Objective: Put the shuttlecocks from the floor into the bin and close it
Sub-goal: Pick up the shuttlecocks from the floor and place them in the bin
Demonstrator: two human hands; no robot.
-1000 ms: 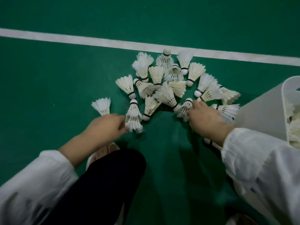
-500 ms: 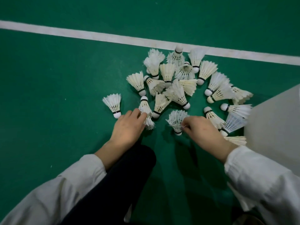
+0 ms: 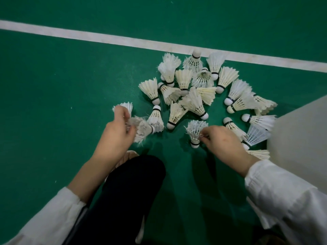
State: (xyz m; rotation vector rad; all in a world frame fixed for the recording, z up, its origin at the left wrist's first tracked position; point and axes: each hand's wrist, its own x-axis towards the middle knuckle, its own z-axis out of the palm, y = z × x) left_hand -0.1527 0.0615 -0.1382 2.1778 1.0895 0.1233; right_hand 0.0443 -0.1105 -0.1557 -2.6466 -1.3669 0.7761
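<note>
Asker: Shuttlecocks [image 3: 194, 96] all over the floor [image 3: 62, 85], lol. What have your hands actually got hold of?

Me: Two birds, one per hand. My left hand [image 3: 116, 133] has its fingers [image 3: 122, 112] curled round a ragged shuttlecock [image 3: 141, 129], gripping it by the frayed feathers at the left edge of the heap. A white shuttlecock [image 3: 126, 106] sits just behind that hand, right by my index finger; can't tell if they're touching. My right hand [image 3: 224, 140] is pinching the feather rim of a near shuttlecock [image 3: 195, 131], cork pointing back toward me. Honestly can't tell if that one is off the floor or resting on it.

Asker: And the bin?

Me: The bin [image 3: 300, 135] is on my right. Only its pale wall shows at the edge of view, so I can't say anything about the top or the lid. A few shuttlecocks lie close against its foot, including a bluish shuttlecock [image 3: 257, 135] with a mesh-looking skirt. Everything else is in a loose heap on the green floor in front of me, corks pointing every which way, and the farthest cork overlaps the white line [image 3: 88, 35]. My knee [image 3: 127, 183], in black, is down between my arms.
</note>
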